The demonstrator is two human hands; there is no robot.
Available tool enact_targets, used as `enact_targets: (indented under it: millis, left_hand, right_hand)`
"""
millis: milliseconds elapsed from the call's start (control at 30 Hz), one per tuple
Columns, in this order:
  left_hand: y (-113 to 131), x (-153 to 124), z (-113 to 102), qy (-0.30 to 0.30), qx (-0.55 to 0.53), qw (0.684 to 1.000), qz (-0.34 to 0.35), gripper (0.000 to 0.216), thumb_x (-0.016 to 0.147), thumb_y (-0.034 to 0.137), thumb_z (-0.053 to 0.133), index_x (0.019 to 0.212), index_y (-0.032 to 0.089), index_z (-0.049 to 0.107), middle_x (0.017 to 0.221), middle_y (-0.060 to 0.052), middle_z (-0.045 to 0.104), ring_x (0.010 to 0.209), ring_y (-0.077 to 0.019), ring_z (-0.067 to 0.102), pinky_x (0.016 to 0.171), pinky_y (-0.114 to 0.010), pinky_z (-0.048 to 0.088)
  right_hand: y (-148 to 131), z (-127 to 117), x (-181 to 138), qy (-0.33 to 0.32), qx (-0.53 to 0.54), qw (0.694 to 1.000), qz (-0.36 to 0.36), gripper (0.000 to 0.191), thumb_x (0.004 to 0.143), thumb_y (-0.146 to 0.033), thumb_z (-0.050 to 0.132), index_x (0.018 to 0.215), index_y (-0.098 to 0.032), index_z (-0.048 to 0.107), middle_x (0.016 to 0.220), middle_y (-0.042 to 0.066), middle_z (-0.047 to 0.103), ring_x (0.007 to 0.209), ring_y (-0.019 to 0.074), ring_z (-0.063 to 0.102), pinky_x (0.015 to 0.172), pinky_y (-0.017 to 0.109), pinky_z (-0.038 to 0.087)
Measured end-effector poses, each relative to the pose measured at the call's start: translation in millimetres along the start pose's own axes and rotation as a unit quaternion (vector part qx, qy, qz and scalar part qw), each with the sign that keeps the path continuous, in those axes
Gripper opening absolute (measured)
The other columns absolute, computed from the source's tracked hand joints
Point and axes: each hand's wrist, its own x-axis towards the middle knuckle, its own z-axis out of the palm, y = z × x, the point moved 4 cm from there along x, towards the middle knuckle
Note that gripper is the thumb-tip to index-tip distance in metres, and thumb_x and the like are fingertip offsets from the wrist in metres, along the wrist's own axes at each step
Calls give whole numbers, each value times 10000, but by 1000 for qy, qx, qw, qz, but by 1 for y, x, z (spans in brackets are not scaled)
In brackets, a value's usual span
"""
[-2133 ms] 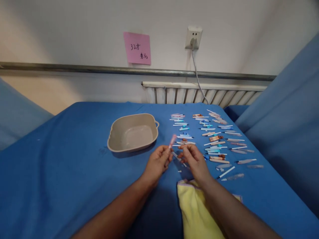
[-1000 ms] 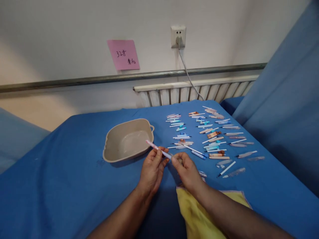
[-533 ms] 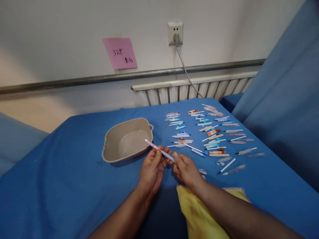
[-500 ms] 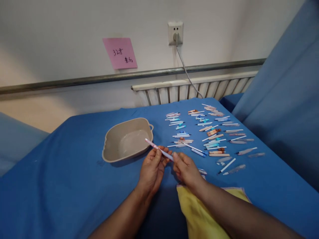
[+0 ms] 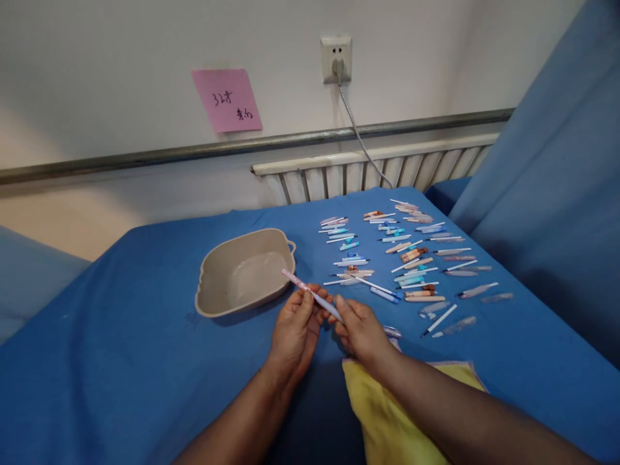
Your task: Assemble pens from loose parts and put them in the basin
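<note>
Between my hands is a slim pen with a lavender barrel and a pinkish patterned end that points up and left. My left hand pinches it near the middle, thumb on top. The fingers of my right hand close round its lower right end, and they hide the tip there. Just beyond my left hand stands a taupe plastic basin with a loop handle; the pen's patterned end overlaps its near right rim in view. A yellow cloth lies under my right forearm.
Many pen parts and thin white refills lie in rows on the right of the blue bedsheet. A clear packet sits beside my right hand. Behind are a white rail, a plugged socket and a pink note. Blue curtain hangs right.
My right hand has shifted slightly along the pen, and a little more of the lavender barrel shows. The view has moved slightly; the basin and pen rows stay in place.
</note>
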Motion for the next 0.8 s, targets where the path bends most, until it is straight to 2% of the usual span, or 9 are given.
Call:
enact_targets:
  millis: [167,267,467,533,633,733,800]
  left_hand:
    - [2,3,-5,24,-2,1000,4,205,718,238,741,874,149,642,827,-19,678,757,-114,636,695,-212,509]
    - [3,3,-5,31,0,1000,-1,216,711,244,746,883,158,645,849,-23,687,788,-125,647,702,-213,511]
    - [1,2,-3,3,2,1000,-10,182,749,270,712,878,163,641,832,-21,676,737,-117,631,662,-216,508]
    - [1,3,-4,-2,2,1000,-13,181,751,261,709,887,165,639,832,-21,670,734,-120,626,648,-218,504]
    - [1,4,-5,1,-3,1000,-5,180,741,238,719,881,156,641,818,-14,662,736,-108,620,678,-209,498]
    - [2,4,-6,12,-5,1000,1,172,740,226,721,871,146,643,810,-11,668,744,-97,622,692,-189,493]
    - [1,4,-6,19,4,1000,-1,171,750,232,711,882,150,640,842,-23,686,781,-110,638,714,-201,500]
  right_hand:
    - [-5,-5,-1,18,8,998,-51,432,627,-524,708,751,-204,446,480,-123,363,384,44,267,367,172,197]
    - [-4,-9,2,32,-23,996,-80,392,661,-521,680,685,-197,460,472,-107,379,396,54,296,385,185,208]
    - [2,-2,2,-21,-20,999,-18,482,739,-666,493,626,-197,478,368,-119,272,312,50,206,338,201,143]
    - [1,0,1,-29,2,1000,10,480,725,-675,501,653,-201,467,363,-136,243,301,41,157,328,194,111]
    - [-1,0,-1,-17,32,999,32,447,696,-635,578,743,-212,441,401,-147,286,307,35,160,326,175,114]
    - [-2,-3,1,3,29,999,-12,437,639,-543,691,745,-214,425,436,-142,329,338,35,220,344,167,163]
    - [-2,-6,3,5,16,999,-43,412,653,-527,685,709,-210,428,437,-129,347,355,42,253,355,174,179]
